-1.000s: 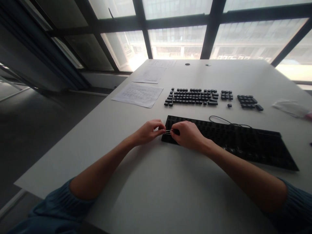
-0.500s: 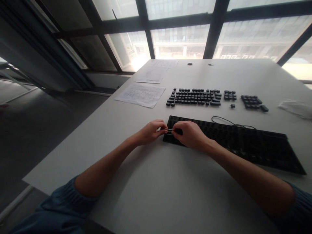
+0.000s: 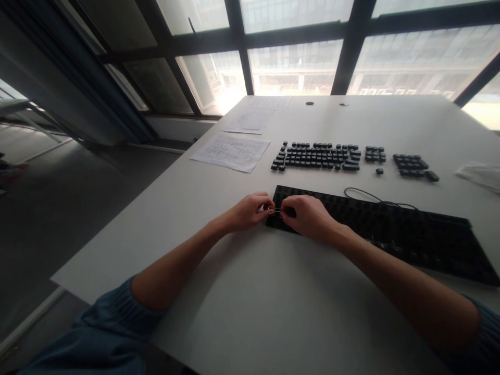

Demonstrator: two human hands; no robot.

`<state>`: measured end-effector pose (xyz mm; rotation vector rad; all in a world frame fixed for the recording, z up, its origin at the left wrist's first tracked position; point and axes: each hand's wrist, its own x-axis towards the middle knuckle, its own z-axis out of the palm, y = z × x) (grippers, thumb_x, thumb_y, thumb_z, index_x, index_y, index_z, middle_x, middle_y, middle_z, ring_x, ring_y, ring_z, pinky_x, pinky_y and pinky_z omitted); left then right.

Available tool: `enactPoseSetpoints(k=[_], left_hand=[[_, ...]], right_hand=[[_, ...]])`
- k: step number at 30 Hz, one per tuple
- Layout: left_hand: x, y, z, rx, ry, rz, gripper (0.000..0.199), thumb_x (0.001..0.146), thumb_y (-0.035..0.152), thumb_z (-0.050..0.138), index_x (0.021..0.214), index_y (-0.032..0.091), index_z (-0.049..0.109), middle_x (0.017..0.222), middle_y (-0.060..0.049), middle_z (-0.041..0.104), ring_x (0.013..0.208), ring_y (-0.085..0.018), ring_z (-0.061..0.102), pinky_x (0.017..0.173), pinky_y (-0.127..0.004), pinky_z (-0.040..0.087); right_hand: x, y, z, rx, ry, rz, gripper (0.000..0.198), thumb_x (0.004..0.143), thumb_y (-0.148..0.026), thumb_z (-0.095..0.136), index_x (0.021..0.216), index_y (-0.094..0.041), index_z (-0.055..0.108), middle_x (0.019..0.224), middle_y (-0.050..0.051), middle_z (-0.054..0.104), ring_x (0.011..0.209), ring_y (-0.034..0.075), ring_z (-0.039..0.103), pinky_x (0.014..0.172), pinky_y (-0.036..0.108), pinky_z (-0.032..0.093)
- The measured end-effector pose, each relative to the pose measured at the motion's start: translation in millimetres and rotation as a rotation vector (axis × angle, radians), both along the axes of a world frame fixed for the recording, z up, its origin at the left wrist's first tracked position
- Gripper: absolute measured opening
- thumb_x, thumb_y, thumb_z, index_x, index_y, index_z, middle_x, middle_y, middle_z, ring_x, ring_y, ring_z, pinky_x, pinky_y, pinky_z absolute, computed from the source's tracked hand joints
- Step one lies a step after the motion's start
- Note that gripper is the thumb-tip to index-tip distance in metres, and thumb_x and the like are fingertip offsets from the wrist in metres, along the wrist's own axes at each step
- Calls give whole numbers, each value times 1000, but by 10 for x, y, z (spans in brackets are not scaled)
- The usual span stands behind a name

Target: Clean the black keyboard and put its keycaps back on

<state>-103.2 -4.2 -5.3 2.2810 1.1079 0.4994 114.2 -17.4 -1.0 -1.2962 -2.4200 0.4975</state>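
Note:
A black keyboard (image 3: 422,239) with its keycaps off lies at a slant on the white table. Over its left end, my left hand (image 3: 253,211) is closed, thumb and fingertips pinching one end of a thin metal wire (image 3: 277,209). From the other side my right hand (image 3: 307,214) pinches the same wire, its fingers curled above the keyboard. Only a short shiny stretch of wire shows between the fingertips, so its full shape is hidden. Behind the keyboard, the loose black keycaps (image 3: 316,158) are laid out in keyboard order.
The keyboard's black cable (image 3: 363,194) loops along its back edge. Printed sheets of paper (image 3: 232,152) lie at the table's left side. A crumpled whitish, translucent item (image 3: 480,176) rests at the right. Windows stand beyond the far edge of the table (image 3: 234,312).
The whole view has shifted slightly, so everything sits a little further right. Both hands keep their pinch on the wire at the keyboard's left end.

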Motion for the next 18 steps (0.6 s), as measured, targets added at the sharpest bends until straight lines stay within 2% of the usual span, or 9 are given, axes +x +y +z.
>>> enactPoseSetpoints(k=[18], left_hand=[[35, 4, -25, -96, -32, 72, 16, 86, 31, 62, 85, 16, 68, 79, -2, 64, 70, -15, 58, 64, -27, 45]], right_hand=[[-42, 24, 54, -63, -127, -28, 10, 87, -27, 61, 84, -24, 70, 88, 5, 74, 75, 21, 64, 59, 28, 31]])
